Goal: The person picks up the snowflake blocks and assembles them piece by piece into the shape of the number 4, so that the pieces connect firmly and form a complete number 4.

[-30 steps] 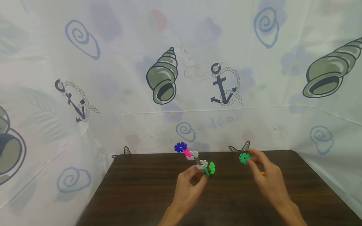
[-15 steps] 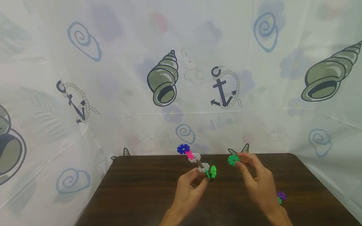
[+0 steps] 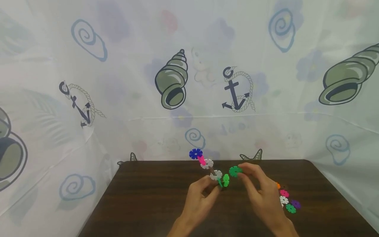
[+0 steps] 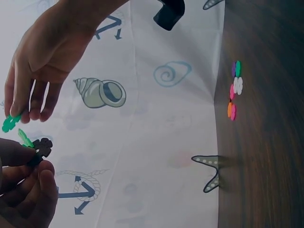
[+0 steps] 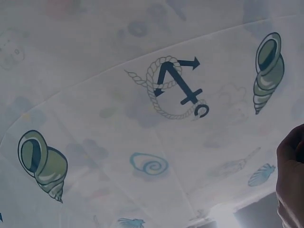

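My left hand (image 3: 199,201) pinches the lower end of a chain of slotted plastic snowflake discs, held above the table. From the top the chain runs through a blue disc (image 3: 195,153), a pink disc (image 3: 201,160), white discs (image 3: 206,164) with a brown one between, and a light green disc (image 3: 226,180). My right hand (image 3: 263,194) pinches a green snowflake disc (image 3: 235,171) by its edge, just right of the light green one. In the left wrist view a small gap separates this green disc (image 4: 10,123) from the light green disc (image 4: 24,137).
Loose snowflake discs lie on the dark wooden table (image 3: 142,197) right of my right hand, among them a pink disc (image 3: 284,193), a purple disc (image 3: 295,204) and a green disc (image 3: 291,208). A white printed cloth (image 3: 130,98) hangs behind and beside the table.
My right hand has moved left with the green disc, close to the chain's light green end. The loose discs at the right have come into view. The left hand has shifted slightly right.
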Tool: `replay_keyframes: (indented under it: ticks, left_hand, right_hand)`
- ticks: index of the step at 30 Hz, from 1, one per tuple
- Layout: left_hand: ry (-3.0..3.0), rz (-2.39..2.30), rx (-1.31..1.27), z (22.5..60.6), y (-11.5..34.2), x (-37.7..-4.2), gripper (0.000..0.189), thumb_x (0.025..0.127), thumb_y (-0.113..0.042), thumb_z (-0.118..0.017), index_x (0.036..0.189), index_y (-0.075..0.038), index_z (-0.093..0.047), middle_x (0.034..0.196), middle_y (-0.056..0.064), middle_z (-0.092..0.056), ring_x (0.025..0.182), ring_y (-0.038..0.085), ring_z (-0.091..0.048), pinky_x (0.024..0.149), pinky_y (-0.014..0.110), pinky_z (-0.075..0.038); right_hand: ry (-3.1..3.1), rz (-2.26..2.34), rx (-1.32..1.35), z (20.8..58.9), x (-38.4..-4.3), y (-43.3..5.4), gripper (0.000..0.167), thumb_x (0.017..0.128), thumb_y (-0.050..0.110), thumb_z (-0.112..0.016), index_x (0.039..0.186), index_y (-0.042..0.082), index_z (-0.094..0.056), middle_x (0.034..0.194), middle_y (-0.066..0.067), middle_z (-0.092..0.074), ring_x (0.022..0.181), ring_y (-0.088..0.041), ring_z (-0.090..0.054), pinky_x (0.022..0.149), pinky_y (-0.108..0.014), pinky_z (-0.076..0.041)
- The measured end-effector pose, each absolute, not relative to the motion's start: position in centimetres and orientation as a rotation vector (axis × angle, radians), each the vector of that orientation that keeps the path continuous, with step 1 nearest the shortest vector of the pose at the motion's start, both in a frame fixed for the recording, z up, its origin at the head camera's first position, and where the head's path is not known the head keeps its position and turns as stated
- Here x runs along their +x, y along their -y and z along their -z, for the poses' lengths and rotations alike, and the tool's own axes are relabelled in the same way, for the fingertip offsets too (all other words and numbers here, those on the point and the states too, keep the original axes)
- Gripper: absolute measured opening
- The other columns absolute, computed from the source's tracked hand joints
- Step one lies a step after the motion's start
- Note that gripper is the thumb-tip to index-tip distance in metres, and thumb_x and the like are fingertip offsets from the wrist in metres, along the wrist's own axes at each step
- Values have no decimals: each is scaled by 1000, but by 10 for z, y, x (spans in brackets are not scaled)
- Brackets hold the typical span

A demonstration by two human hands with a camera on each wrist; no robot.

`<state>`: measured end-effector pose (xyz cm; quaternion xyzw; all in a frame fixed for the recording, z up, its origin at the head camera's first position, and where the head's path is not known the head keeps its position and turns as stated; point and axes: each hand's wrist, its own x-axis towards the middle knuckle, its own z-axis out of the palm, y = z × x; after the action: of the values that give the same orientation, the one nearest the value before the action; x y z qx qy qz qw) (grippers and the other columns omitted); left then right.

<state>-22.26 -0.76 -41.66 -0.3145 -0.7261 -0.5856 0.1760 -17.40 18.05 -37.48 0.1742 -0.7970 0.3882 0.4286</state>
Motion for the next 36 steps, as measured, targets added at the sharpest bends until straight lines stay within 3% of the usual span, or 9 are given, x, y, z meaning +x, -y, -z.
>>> replay_keyframes:
  ticks: [7,26,36]
  left_hand:
    - [1985,1647,-950,417,6,-224,9,93,-11,-74,94,-20,-76,82,-3,-72,70,-1,-60,59,23,-56]
    - [2007,1662,-906,417,7,-220,11,94,-11,-74,95,-22,-76,82,-5,-70,71,0,-60,63,23,-56]
    - [1754,1577,-1008,422,0,-224,13,93,-1,-71,99,-11,-76,88,2,-76,73,4,-67,68,22,-58]
  right_hand:
    - [1966,-928,448,375,-180,-173,41,85,-9,-76,117,15,-70,102,1,-77,102,6,-68,91,-7,-48]
    - [1995,-883,484,377,-181,-170,40,85,-7,-77,115,18,-71,103,6,-77,91,-13,-74,88,-6,-50]
    - [1971,-849,495,379,-183,-170,40,83,-8,-78,114,17,-72,101,5,-77,91,-11,-74,87,-8,-50]
